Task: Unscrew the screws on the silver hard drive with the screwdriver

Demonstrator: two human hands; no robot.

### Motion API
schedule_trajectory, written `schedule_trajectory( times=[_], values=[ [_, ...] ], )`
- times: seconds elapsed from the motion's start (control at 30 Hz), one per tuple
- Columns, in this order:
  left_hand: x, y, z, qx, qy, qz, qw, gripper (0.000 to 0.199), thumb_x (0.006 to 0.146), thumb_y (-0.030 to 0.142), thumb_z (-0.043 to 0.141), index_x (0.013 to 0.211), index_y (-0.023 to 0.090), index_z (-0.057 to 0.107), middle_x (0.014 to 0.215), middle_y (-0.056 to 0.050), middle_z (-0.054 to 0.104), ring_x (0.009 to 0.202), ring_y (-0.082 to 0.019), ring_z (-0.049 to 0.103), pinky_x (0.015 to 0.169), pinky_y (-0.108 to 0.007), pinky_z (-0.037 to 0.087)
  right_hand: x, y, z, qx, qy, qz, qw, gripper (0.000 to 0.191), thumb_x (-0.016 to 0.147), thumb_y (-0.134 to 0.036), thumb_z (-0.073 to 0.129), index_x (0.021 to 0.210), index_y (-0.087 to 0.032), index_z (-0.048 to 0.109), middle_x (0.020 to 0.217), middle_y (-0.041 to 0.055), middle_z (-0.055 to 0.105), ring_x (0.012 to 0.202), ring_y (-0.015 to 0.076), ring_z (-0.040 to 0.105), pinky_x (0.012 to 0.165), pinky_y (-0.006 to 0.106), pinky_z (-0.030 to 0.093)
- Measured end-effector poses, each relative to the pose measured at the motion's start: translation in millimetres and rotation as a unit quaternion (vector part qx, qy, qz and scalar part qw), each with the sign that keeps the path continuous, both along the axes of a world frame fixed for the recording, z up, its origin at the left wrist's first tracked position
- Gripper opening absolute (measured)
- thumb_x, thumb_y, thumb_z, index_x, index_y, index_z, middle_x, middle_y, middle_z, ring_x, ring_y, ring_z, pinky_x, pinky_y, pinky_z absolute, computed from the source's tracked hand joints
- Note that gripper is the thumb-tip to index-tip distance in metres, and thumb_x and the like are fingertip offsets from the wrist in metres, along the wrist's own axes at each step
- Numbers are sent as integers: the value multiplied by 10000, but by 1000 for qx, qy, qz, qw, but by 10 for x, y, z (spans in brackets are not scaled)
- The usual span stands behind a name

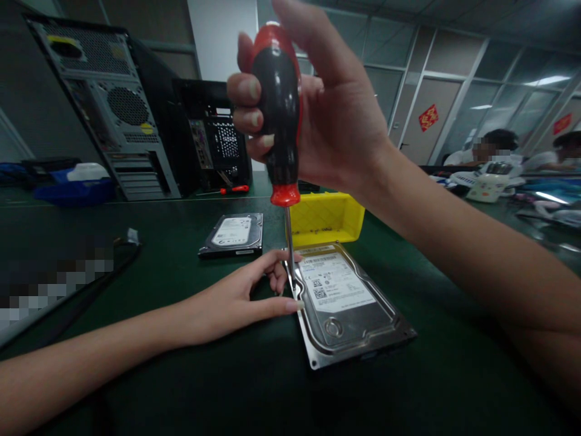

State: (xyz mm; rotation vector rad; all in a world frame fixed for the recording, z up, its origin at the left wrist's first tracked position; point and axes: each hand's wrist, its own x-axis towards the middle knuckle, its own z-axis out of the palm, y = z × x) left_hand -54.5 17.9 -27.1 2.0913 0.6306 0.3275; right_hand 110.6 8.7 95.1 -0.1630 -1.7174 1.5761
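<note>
My right hand (313, 115) is wrapped round the red and black handle of a screwdriver (278, 103), held upright. Its metal shaft points down, and the tip meets the left edge of a silver hard drive (354, 324) with a white label. At that same edge is my left hand (245, 297), thumb and index finger resting on the drive on either side of the tip, the other fingers curled. Whether a screw sits under the tip, I cannot tell. The drive lies flat, label up, on the dark green table (218, 393).
A second hard drive (233, 233) lies behind my left hand. Beyond the first drive stands a yellow bin (336, 221) with small bits inside. Computer cases (149, 103), another screwdriver (233, 189) and a blue tray (75, 191) are further back. People sit at the far right.
</note>
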Motion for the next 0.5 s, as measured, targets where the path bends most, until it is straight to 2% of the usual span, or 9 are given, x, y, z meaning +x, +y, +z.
schedule_trajectory(
  times=[0.13, 0.23, 0.5],
  values=[
    [-1, -2, 8, 4, 0, -1, 1000, 540, 857, 444, 611, 1317, 283, 378, 933, 22, 446, 1033, -226, 477, 948, -392, 369, -18, 54, -36, 47, 19, 25, 998, 310, 949, -375, 256, 784, -137, 366, 719, -19, 408, 639, 32, 408, 537, 154, 354],
    [-2, -6, 13, 3, 2, 1, 1000, 528, 857, 437, 612, 1308, 278, 386, 926, 24, 449, 1019, -221, 480, 934, -382, 376, -15, 68, -37, 64, 8, 21, 998, 290, 953, -334, 250, 771, -128, 341, 716, -18, 396, 636, 23, 410, 537, 147, 344],
    [11, -11, 13, 1, -4, -3, 1000, 535, 854, 419, 610, 1313, 264, 381, 920, 27, 443, 977, -202, 483, 905, -356, 383, -21, -4, -13, 16, 12, -49, 999, 249, 943, -374, 264, 885, -171, 398, 774, -20, 461, 646, 42, 472, 556, 155, 414]
  ],
)
